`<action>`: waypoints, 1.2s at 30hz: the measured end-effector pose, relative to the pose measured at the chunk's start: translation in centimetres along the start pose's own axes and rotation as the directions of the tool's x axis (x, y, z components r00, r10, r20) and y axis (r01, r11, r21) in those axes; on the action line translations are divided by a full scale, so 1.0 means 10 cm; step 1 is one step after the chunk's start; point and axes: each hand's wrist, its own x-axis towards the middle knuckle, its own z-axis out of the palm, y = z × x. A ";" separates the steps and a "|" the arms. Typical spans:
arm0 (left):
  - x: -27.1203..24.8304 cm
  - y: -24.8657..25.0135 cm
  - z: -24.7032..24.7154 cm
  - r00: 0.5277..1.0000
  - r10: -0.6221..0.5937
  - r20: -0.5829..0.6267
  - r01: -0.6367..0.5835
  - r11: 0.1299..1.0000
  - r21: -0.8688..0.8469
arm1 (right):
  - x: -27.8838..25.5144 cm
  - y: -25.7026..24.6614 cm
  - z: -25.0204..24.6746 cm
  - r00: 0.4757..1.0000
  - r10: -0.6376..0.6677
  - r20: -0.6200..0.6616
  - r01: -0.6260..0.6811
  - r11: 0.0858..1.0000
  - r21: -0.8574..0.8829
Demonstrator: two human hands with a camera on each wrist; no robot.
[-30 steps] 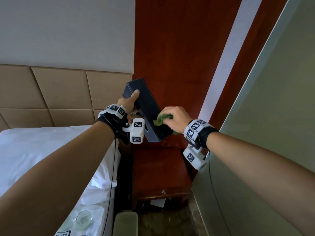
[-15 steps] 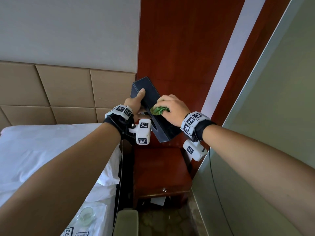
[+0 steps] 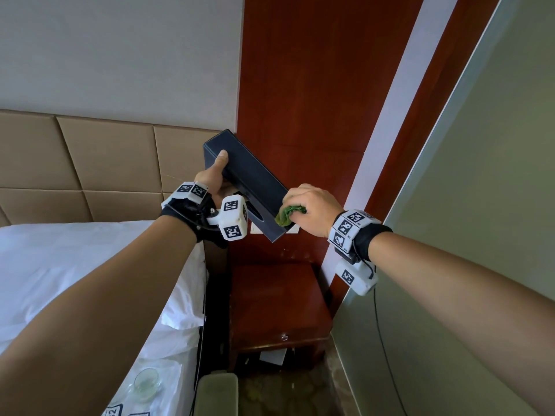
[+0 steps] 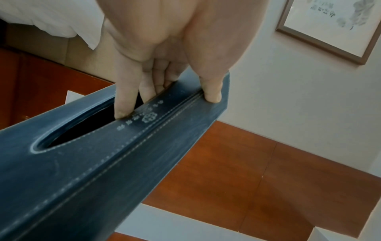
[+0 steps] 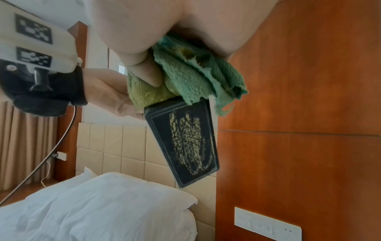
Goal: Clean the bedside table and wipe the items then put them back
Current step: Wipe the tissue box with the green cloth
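Since 0.5 s ago, right hand (image 3: 312, 209) w/ green cloth (image 3: 288, 214) slid from mid-box to near low end of tissue box (image 3: 252, 184). Box tilted in air above bedside table (image 3: 279, 298). Left hand (image 3: 211, 178) grips far end, fingers (image 4: 123, 97) hooked in slot, thumb outside. Right fingers curled round cloth, mostly hidden.

Dark blue-black tissue box (image 3: 252, 181) with pale stitching and a gold pattern underneath; green cloth (image 3: 289, 214); reddish-brown wooden worktop (image 3: 276, 298); white bed (image 3: 75, 265); tan headboard (image 3: 90, 163).
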 end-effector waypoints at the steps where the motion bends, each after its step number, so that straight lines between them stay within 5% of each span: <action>1: 0.00 -0.01 -0.03 1.000 -0.007 -0.003 0.007 1.000 -0.002 | -0.01 0.00 0.01 1.000 0.010 0.014 -0.010 1.000 -0.004; 10: -0.06 -0.08 -0.19 0.997 -0.051 -0.054 0.048 0.997 -0.067 | -0.08 -0.13 -0.14 0.953 0.164 0.255 -0.130 0.981 -0.147; 17: -0.10 -0.09 -0.25 0.997 -0.025 -0.070 0.023 0.999 -0.039 | 0.04 -0.13 -0.25 0.921 0.389 -0.026 -0.374 0.901 0.217; 28: -0.33 -0.14 -0.26 0.992 0.052 0.111 -0.086 0.941 0.328 | 0.28 -0.24 -0.13 0.804 0.594 0.014 -0.575 0.773 0.268; 32: -0.36 -0.13 -0.27 0.975 0.059 0.213 -0.157 0.861 0.483 | 0.32 -0.25 -0.18 0.786 0.618 0.021 -0.574 0.716 0.397; 36: -0.31 -0.17 -0.29 0.968 0.133 0.215 -0.241 0.742 0.625 | 0.38 -0.30 -0.27 0.711 0.685 0.158 -0.663 0.578 0.475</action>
